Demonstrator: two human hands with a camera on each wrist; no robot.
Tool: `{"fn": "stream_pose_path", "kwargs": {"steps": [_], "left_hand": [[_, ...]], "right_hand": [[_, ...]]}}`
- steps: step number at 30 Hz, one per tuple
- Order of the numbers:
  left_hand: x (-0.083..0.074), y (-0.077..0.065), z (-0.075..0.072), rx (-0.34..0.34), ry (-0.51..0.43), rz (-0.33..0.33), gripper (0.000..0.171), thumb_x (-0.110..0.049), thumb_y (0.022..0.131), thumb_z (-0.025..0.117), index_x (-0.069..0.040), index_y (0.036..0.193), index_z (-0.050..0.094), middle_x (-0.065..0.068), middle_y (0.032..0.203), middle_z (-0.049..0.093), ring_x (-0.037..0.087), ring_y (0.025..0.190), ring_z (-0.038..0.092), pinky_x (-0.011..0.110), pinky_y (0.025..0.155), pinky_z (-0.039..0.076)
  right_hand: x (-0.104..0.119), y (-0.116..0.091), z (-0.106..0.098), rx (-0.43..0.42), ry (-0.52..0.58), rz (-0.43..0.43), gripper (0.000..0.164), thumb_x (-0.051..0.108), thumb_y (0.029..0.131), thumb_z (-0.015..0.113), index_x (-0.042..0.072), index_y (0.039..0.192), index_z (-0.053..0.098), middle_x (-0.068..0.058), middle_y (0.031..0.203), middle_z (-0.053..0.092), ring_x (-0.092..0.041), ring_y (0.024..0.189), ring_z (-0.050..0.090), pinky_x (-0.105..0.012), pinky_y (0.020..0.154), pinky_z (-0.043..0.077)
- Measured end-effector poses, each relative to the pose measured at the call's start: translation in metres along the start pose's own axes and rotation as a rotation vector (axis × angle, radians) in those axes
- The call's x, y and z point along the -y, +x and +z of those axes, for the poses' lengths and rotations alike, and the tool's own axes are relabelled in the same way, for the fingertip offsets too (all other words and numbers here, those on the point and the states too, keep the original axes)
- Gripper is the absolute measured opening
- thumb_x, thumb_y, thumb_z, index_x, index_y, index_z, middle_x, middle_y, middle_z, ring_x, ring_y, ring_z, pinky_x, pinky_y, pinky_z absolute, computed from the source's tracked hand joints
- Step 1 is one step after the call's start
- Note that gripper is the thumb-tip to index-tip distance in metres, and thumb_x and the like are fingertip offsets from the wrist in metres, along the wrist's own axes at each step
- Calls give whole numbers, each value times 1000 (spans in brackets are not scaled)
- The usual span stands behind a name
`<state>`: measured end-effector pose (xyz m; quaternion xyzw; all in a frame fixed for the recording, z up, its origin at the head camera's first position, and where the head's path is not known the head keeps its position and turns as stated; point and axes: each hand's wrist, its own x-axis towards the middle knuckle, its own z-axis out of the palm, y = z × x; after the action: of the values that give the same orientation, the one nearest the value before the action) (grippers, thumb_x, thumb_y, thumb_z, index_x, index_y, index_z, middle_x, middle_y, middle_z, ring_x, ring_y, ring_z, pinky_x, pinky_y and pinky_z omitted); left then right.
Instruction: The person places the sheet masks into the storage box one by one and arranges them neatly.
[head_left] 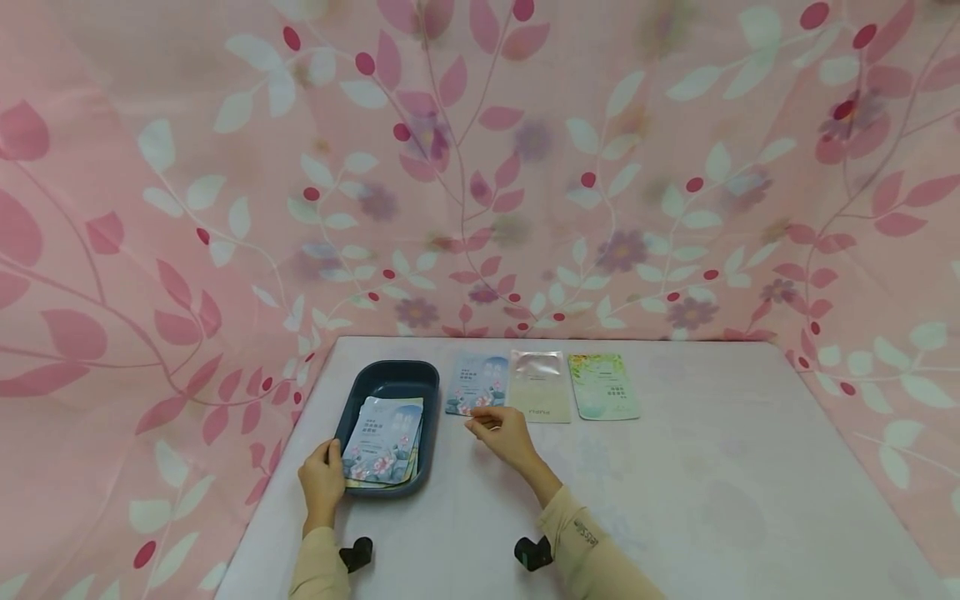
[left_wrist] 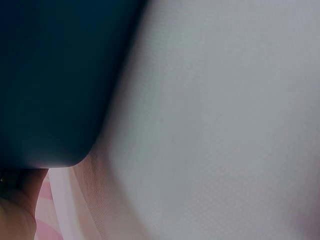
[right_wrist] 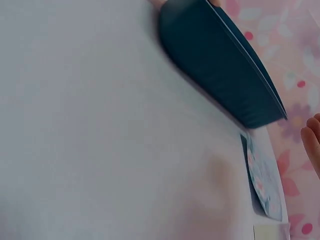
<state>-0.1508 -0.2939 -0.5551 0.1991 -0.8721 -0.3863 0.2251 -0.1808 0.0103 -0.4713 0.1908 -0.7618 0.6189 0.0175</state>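
Observation:
My left hand (head_left: 322, 485) grips the left wall of a dark blue plastic tray (head_left: 431, 442), its thumb and fingers at the rim. Inside the tray lies a stack of sheet mask packets, a light blue one with pink flowers (head_left: 384, 442) on top. My right hand (head_left: 506, 435) hovers at the lower edge of another light blue mask packet (head_left: 477, 379), fingers loosely bent and holding nothing. From the right wrist, its fingertips (right_wrist: 312, 137) show apart from that packet (right_wrist: 265, 180). The left wrist view mostly shows the tray's outer wall (left_wrist: 50, 85).
Right of the blue packet, a beige packet with a silvery top (head_left: 540, 392) and a green packet (head_left: 603, 387) lie in a row on the white-covered table (head_left: 712, 483). Pink floral cloth (head_left: 525, 167) hangs behind and at both sides.

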Motion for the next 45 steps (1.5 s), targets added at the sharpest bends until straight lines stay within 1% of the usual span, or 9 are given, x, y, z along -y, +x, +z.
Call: {"fn": "stream_pose_path", "kwargs": {"steps": [6, 9, 16, 19, 26, 33, 37, 42, 45], "left_hand": [[1, 0, 1, -4, -1, 7, 32, -11, 97, 47, 16, 108, 61, 35, 108, 60, 50, 104, 56, 57, 92, 41], [2, 0, 2, -3, 0, 10, 32, -11, 97, 47, 16, 108, 61, 35, 108, 60, 50, 104, 55, 57, 92, 41], [2, 0, 2, -20, -2, 32, 30, -9, 96, 48, 16, 106, 61, 35, 105, 61, 51, 101, 56, 57, 91, 41], [1, 0, 2, -32, -4, 47, 29, -8, 96, 48, 16, 105, 62, 35, 103, 61, 51, 100, 57, 58, 89, 42], [2, 0, 2, -43, -2, 62, 28, -8, 95, 49, 16, 103, 62, 35, 102, 62, 52, 98, 57, 58, 88, 42], [2, -1, 2, -30, -1, 46, 29, -8, 96, 48, 16, 104, 61, 35, 104, 61, 52, 99, 57, 58, 89, 42], [1, 0, 1, -22, 1, 36, 30, -9, 96, 47, 16, 105, 61, 35, 105, 61, 51, 101, 56, 58, 90, 42], [0, 1, 0, -9, -1, 18, 31, -10, 97, 46, 16, 107, 60, 35, 107, 60, 51, 103, 55, 57, 91, 41], [0, 0, 0, 2, -4, 4, 32, -11, 98, 45, 16, 108, 60, 35, 109, 60, 51, 104, 55, 57, 92, 40]], "right_hand": [[-7, 3, -23, -64, -59, -53, 15, -8, 81, 66, -16, 94, 65, -28, 84, 67, -39, 70, 66, -31, 63, 56], [-9, 5, -34, -97, -68, -56, 15, -9, 81, 66, -17, 94, 65, -30, 84, 66, -42, 71, 65, -33, 63, 56], [-19, 6, -60, -154, -51, 41, 17, -7, 82, 66, -15, 97, 65, -30, 85, 67, -45, 73, 65, -19, 60, 53], [-23, 6, -68, -169, -38, 72, 18, -7, 82, 65, -15, 98, 65, -30, 86, 67, -45, 74, 65, -18, 60, 52], [-32, 3, -84, -202, -85, 80, 18, -5, 83, 66, -15, 98, 65, -29, 87, 67, -37, 75, 67, -16, 60, 52], [-42, 0, -104, -260, -131, 88, 17, -6, 83, 65, -16, 97, 65, -30, 86, 67, -40, 75, 66, -14, 60, 50], [-53, -2, -118, -295, -122, 121, 17, -6, 82, 66, -16, 96, 65, -30, 86, 67, -33, 74, 67, -14, 58, 50], [-85, -4, -137, -324, -177, 156, 22, 2, 84, 68, -13, 100, 66, -25, 88, 68, -15, 72, 66, -12, 60, 49], [-99, -6, -146, -360, -203, 162, 24, 6, 84, 68, -11, 101, 67, -24, 89, 69, -8, 70, 66, -11, 60, 49]]}}
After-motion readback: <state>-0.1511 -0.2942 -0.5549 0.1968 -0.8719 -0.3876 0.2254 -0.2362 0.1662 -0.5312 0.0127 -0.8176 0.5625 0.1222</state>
